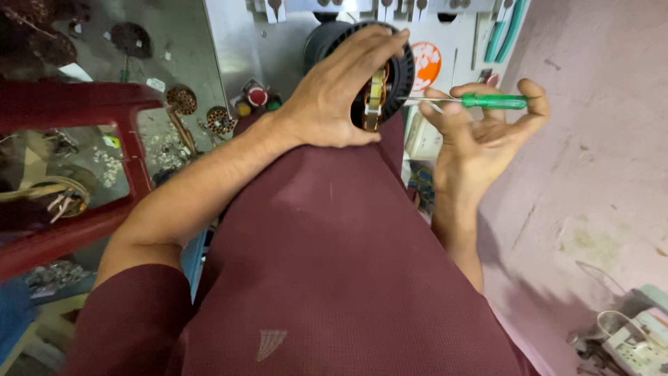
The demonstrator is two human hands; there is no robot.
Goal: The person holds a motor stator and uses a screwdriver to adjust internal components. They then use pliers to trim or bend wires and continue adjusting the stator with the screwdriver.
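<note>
**On the knee: stator held, screwdriver at its rim**

On the maroon-clad knee (327,230), near the top of the head view, I saw the left hand (334,97) wrapped over a round black motor stator (400,69). Its fingers curled across the dark ribbed rim and the thumb pressed low against the cloth, so that grip was closed on the stator. Copper-coloured windings (376,97) showed in the opening just below the fingers.

The right hand (480,132) stood just beside the stator, palm turned towards the camera. Its grip was closed on a green-handled screwdriver (494,102), pinched between fingertips and thumb and lying roughly level. The thin metal shaft pointed left and reached the stator's edge; I could not tell whether the tip touched it.

Behind the hands rose a grey panel (236,42) with coloured knobs (256,96). Left of the knee stood a red stool (76,104). Lower right, a white extension socket (640,341) lay on the pink floor (591,174).
</note>
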